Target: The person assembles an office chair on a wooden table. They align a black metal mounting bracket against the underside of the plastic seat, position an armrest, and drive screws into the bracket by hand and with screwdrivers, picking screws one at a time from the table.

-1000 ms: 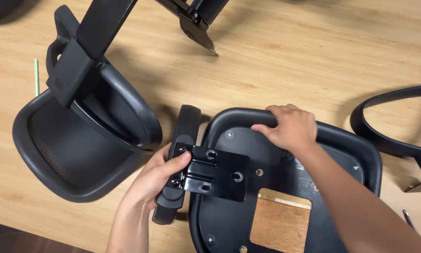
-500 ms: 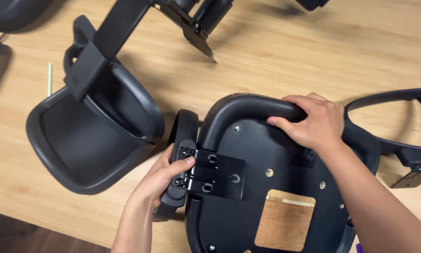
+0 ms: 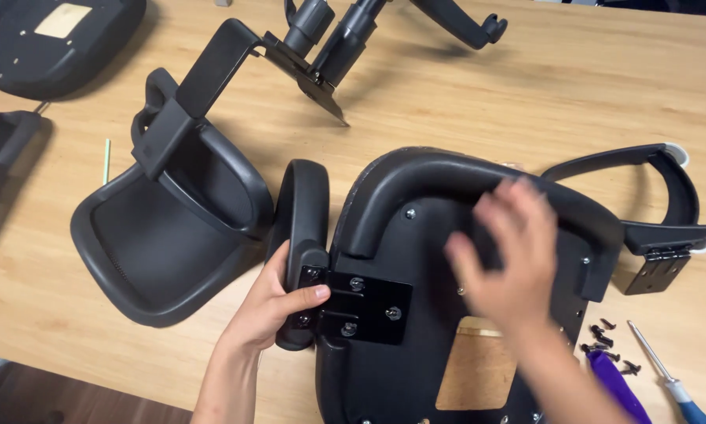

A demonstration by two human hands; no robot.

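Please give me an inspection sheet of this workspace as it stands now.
Surface: light wooden tabletop.
Job's things: black plastic seat pan lies underside up; black padded armrest at its left edge, flat black metal bracket over the pan.
Clutter: black mesh backrest, second black armrest, loose black screws, blue-handled screwdriver, chair base.
Grippers: left hand grips armrest; right hand open, blurred, above pan.
Cables: nothing seen.
Surroundings: dark floor.

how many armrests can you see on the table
2: one armrest at the seat base's left edge, held by the left hand; a second armrest lies loose at right. Others may be out of frame.
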